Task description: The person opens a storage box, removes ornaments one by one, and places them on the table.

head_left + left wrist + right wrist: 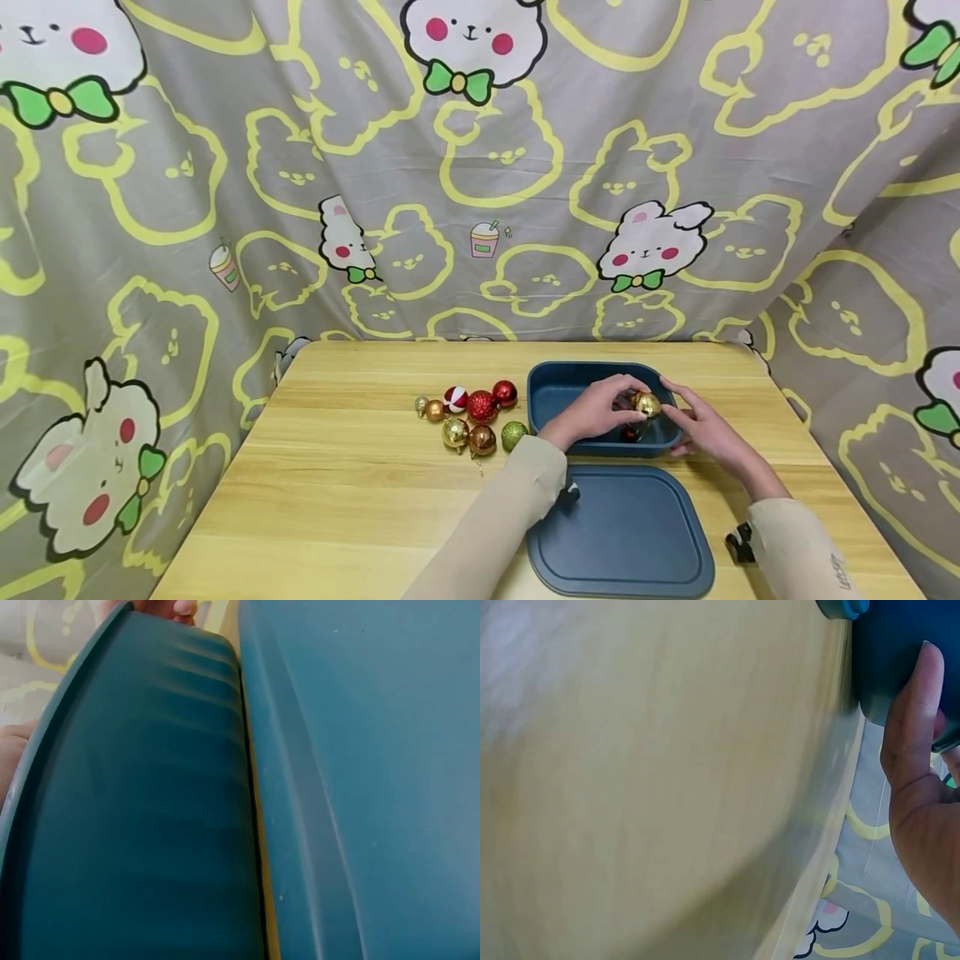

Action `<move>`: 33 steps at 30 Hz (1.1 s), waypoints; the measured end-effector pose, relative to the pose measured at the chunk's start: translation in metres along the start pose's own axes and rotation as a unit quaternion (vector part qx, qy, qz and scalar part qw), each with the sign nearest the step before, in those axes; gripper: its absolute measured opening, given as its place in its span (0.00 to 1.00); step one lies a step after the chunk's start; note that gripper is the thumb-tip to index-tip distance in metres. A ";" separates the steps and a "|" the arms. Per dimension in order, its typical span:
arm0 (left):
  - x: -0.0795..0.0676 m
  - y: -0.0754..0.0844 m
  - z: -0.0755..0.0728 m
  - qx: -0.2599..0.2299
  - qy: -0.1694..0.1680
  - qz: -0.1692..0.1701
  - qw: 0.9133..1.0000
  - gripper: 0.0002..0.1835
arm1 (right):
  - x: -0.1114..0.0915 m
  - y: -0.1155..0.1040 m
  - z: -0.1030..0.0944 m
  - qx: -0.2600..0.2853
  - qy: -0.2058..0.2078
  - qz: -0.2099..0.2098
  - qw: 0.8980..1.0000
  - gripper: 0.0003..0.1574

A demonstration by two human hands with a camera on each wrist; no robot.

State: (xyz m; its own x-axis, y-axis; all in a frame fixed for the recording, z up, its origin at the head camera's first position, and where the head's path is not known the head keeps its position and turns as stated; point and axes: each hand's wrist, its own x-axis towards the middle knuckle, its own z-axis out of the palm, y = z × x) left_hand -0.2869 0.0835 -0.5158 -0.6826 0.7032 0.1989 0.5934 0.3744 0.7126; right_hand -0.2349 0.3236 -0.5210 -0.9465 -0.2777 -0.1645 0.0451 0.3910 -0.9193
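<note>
Over the right part of a dark blue storage box, my left hand pinches a shiny gold Christmas ball. Beneath that hand, a dark red ball shows partly inside the box. My right hand grips the box's right end, its fingers at the rim and close to the gold ball. In the right wrist view, the thumb of that hand lies along the outer wall. The left wrist view shows mostly the box's front wall; little of the left hand appears there.
A blue lid lies flat in front of the box. Left of the box, several Christmas balls sit grouped on the wooden table, among them a red glitter ball and a green one. A patterned curtain surrounds the table.
</note>
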 end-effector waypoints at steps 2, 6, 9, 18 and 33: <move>-0.001 0.001 -0.001 -0.009 0.007 -0.002 1.000 0.22 | -0.001 0.000 0.000 0.001 0.002 0.003 1.000 0.44; -0.004 0.003 -0.006 -0.022 0.019 -0.003 1.000 0.22 | -0.002 0.001 -0.001 0.001 0.003 0.005 1.000 0.44; -0.005 0.004 -0.009 -0.025 0.022 -0.004 0.999 0.22 | -0.003 0.001 -0.002 0.001 0.006 0.004 1.000 0.44; -0.028 0.006 -0.025 -0.021 0.022 -0.013 0.999 0.22 | 0.001 0.002 0.001 -0.002 0.003 0.007 1.000 0.44; -0.064 0.009 -0.053 -0.047 0.056 0.000 0.997 0.21 | 0.000 0.000 0.001 -0.017 0.007 0.005 1.000 0.45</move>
State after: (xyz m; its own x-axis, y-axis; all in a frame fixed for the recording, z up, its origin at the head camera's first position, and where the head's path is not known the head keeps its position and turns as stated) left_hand -0.2604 0.0096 -0.4861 -0.7292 0.6295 0.2683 0.5539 0.3128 0.7716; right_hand -0.2343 0.3227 -0.5216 -0.9502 -0.2624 -0.1681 0.0432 0.4232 -0.9050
